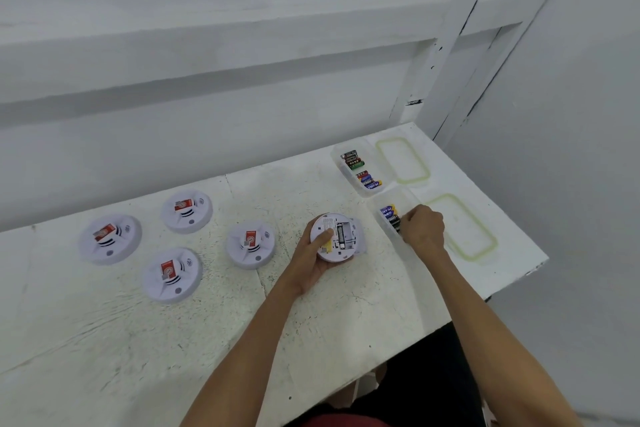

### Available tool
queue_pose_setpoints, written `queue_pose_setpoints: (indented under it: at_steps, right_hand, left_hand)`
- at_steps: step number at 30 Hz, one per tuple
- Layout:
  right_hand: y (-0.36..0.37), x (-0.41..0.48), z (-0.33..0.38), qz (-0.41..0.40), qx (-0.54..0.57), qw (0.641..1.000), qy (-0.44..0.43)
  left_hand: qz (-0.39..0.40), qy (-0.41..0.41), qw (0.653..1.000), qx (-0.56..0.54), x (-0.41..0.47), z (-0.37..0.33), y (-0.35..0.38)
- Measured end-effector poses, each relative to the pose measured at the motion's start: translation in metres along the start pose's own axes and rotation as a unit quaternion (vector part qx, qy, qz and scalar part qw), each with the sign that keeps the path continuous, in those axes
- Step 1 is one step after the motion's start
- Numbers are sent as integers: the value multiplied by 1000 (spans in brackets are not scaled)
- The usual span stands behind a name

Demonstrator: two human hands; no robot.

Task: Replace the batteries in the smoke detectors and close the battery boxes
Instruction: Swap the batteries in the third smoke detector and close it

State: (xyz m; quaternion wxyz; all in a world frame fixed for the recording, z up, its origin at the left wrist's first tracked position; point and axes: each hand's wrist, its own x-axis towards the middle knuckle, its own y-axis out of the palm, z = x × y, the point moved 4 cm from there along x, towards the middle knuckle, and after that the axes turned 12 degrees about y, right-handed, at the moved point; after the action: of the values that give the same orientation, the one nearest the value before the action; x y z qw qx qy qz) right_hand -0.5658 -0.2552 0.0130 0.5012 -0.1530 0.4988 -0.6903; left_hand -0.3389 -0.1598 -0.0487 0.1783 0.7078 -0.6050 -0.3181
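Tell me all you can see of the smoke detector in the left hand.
The smoke detector is a round white plastic disc, back side up. Its battery bay is open: a dark slot at the middle, a yellow patch beside it. The left hand grips its rim, thumb across the back. It is just left of the nearer battery box.

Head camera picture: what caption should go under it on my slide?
Left hand holds an upturned smoke detector, battery bay open, while the right hand reaches into the near battery box.
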Motion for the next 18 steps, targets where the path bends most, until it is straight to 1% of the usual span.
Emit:
queue_pose_setpoints:
  at_steps: [2,4,5,7,9,10,12,15,18]
  right_hand:
    - [-7,-17,13,-41,9,997,-60]
    - [-10,-37,30,-51,27,984,-167]
    - [-8,-46,38,-38,27,972,-229]
    - [4,-62,49,21,11,944,-330]
    - [19,-75,54,96,-15,914,-394]
    - [26,-81,55,125,-35,899,-418]
    - [34,-88,53,157,-75,878,-446]
    - [32,-89,55,170,-123,860,-465]
    - [33,-90,59,157,-196,839,-483]
  left_hand:
    - [3,0,1000,-1,0,0,0]
    - [5,2,1000,-2,0,-1,0]
    - [7,2,1000,-3,-1,-2,1]
    - [6,2,1000,-7,-1,-1,1]
    - [6,2,1000,-13,-2,-2,1]
    - [9,3,1000,-14,-2,-2,2]
    - [12,2,1000,-13,-3,-3,1]
    - [9,-3,1000,-5,-3,-2,0]
    - [11,-8,1000,0,-2,-1,-2]
